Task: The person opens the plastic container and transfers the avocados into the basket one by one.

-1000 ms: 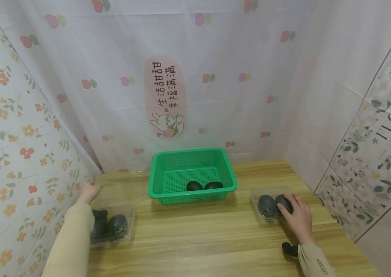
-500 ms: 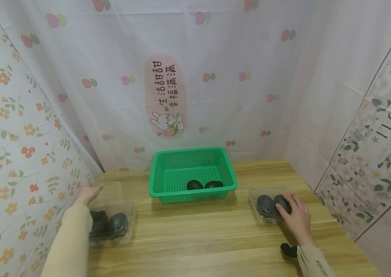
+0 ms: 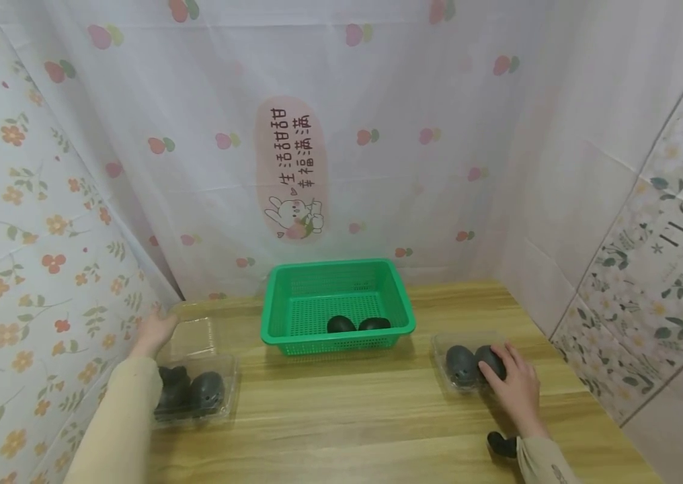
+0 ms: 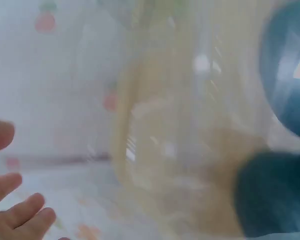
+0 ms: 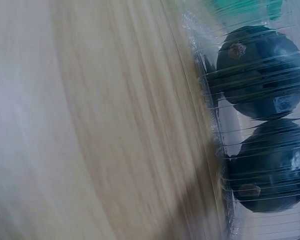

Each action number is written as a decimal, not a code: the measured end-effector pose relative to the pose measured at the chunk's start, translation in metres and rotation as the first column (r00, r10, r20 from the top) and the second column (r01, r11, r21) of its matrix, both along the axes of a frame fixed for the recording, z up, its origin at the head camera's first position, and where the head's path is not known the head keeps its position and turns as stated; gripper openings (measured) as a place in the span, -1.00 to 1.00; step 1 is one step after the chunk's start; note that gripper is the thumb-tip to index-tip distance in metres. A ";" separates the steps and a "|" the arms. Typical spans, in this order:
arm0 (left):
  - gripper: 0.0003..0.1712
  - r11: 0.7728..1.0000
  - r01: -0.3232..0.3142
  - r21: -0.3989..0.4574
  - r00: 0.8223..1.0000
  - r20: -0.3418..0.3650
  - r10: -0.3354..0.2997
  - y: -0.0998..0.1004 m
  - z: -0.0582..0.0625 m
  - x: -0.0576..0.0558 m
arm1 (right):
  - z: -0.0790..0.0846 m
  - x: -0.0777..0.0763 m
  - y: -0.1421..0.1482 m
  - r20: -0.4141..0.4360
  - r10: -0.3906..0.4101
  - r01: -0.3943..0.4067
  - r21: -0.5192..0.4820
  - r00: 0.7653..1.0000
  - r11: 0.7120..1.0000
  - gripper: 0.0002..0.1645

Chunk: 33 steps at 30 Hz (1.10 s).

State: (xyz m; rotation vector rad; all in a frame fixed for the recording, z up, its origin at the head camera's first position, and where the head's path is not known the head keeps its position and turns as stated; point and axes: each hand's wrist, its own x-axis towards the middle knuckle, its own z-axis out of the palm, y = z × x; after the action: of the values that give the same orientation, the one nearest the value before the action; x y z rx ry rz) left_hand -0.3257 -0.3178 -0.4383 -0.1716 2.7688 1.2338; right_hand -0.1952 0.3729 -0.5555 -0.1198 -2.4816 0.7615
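Observation:
In the head view my left hand (image 3: 156, 333) is beside the raised clear lid (image 3: 195, 336) of the left plastic box. Its fingers (image 4: 22, 210) are spread in the left wrist view, with a gap to the blurred clear plastic. That box holds dark avocado-like fruit (image 3: 207, 391). My right hand (image 3: 517, 386) holds the right end of a second clear plastic box (image 3: 447, 383). Two dark green fruits (image 5: 262, 72) lie side by side inside it, under ribbed clear plastic. The right hand's thumb and fingers partly cover one fruit; its fingers do not show in the right wrist view.
A green perforated basket (image 3: 271, 323) stands at the back middle with two dark fruits (image 3: 341, 324) inside. The wooden table (image 3: 329, 417) ends at a patterned curtain (image 3: 366, 202) behind and at patterned side hangings. A black wrist device (image 3: 501, 445) sits by the right sleeve.
The left lid has shifted and looks narrower beside my left hand, whose fingers have spread. My right hand and its box have slid slightly left and nearer.

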 end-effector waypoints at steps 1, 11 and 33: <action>-0.12 1.000 -0.007 -0.010 0.999 -0.049 0.007 0.005 0.004 -0.001 | 0.000 0.000 -0.001 0.002 0.000 0.000 0.001 1.000 1.000 -0.37; -0.39 0.992 0.121 0.038 0.931 -0.351 -0.100 0.094 0.033 0.008 | 0.003 0.004 -0.020 0.029 0.027 -0.027 -0.006 0.999 1.000 -0.37; -0.63 0.883 0.378 0.280 0.912 -0.279 -0.302 0.193 -0.023 0.077 | 0.016 0.011 -0.084 0.061 0.176 -0.176 -0.007 0.983 0.984 -0.37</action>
State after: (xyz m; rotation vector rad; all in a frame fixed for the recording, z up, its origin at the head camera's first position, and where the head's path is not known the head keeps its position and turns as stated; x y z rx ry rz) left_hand -0.2490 -0.1247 -0.4610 0.4983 2.5501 1.6653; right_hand -0.1846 0.2885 -0.5391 0.0780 -2.5745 0.8432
